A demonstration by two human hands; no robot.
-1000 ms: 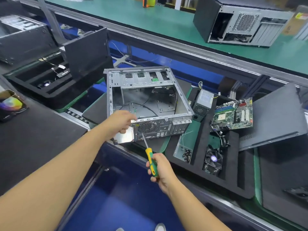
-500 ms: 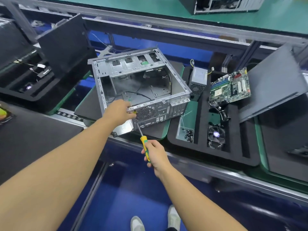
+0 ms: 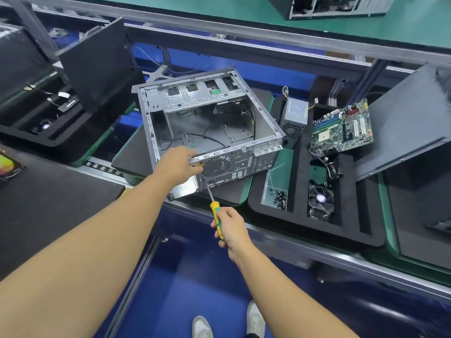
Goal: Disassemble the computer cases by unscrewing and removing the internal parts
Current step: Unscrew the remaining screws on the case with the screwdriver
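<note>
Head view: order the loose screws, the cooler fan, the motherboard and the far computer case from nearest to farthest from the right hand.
1. Loose screws, just right of the right hand.
2. Cooler fan, farther right.
3. Motherboard, right and behind.
4. Far computer case, on the green table.

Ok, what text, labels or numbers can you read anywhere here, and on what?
"+": on the rear panel of the computer case.
power supply label: blurred, unreadable.
motherboard print: too small to read.
yellow sticker on the case: unreadable.

White shoes (image 3: 255,318) stand on blue floor (image 3: 170,284)
</note>
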